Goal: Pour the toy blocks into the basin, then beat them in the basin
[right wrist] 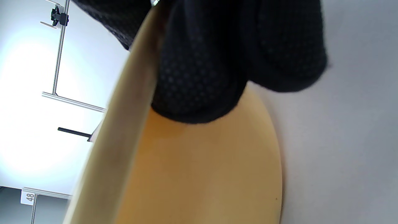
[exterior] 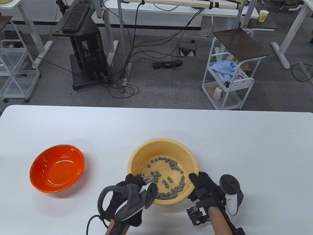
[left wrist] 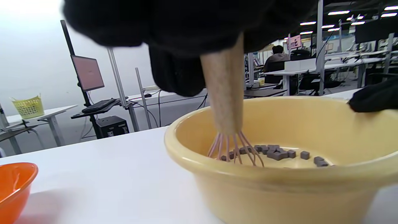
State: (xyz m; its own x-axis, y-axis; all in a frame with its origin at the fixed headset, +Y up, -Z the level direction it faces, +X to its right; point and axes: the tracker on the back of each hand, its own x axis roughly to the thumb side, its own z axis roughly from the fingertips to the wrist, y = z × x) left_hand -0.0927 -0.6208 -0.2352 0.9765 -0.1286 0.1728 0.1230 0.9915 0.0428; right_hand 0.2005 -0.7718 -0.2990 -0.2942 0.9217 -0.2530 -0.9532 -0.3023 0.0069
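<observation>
A yellow basin (exterior: pixel 146 149) stands near the table's front edge with several small grey toy blocks (exterior: pixel 168 181) scattered on its floor. My left hand (exterior: pixel 133 183) grips a whisk by its wooden handle (left wrist: pixel 225 93). The whisk's pink wires (left wrist: pixel 236 151) reach down among the toy blocks (left wrist: pixel 279 153) at the left side of the basin (left wrist: pixel 279 186). My right hand (exterior: pixel 201 183) grips the basin's right rim, thumb over the edge. Close up, its gloved fingers (right wrist: pixel 217 77) press against the basin's outer wall (right wrist: pixel 192 174).
An orange bowl (exterior: pixel 57 169) with nothing in it sits on the white table (exterior: pixel 220 137) left of the basin (left wrist: pixel 12 183). Beyond the table's far edge are carts, desks and floor cables.
</observation>
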